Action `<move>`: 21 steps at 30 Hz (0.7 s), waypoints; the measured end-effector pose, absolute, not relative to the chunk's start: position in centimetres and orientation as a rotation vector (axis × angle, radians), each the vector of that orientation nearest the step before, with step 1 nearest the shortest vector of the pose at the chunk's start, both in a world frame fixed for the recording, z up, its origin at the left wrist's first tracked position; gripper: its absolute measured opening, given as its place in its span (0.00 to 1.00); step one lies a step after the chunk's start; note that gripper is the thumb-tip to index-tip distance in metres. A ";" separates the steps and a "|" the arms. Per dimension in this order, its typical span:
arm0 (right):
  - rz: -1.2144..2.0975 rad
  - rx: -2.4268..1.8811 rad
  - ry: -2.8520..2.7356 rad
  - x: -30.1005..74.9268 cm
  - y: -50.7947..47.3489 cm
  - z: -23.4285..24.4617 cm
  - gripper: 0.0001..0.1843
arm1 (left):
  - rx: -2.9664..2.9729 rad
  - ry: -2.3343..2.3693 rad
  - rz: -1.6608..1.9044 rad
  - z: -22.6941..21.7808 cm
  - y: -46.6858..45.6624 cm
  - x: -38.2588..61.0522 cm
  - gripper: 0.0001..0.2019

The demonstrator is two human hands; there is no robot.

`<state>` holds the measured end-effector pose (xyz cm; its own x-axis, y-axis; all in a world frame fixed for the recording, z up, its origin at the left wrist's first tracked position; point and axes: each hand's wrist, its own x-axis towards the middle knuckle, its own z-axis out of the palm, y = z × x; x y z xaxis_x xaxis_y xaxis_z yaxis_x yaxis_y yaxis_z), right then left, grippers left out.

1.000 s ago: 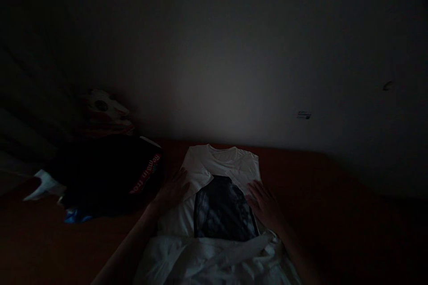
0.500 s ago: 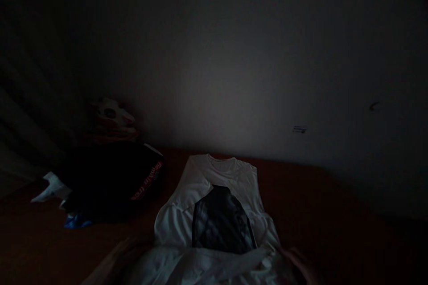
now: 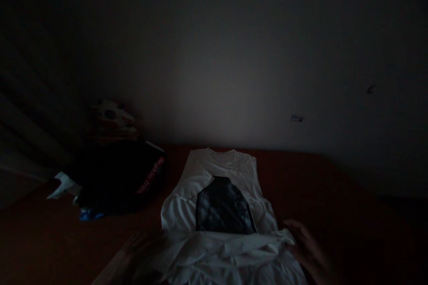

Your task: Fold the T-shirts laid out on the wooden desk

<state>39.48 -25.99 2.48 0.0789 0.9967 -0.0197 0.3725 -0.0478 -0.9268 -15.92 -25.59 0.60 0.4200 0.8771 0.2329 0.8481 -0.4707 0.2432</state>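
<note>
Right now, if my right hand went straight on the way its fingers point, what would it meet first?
Most likely the white shirt, along its near side edge: your right hand points inward and slightly forward toward it. The picture is dim, so depth and contact are unclear.

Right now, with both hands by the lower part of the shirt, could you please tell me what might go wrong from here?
The sleeves lie folded in on the shirt, so a tug could pull them out of place. The lower part looks rumpled between the left hand and right hand, so pressing it flat might leave creases. It is dim, so an uneven edge may be easily missed.
</note>
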 end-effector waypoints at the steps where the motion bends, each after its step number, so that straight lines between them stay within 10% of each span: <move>1: 0.997 -1.510 -1.418 39.6 -26.1 2.5 0.33 | 2.566 1.530 0.486 0.6 -25.5 -15.7 0.23; 21: 1.350 -1.534 -1.761 40.5 -20.9 9.8 0.14 | 2.081 1.469 0.275 11.5 -15.4 -14.7 0.21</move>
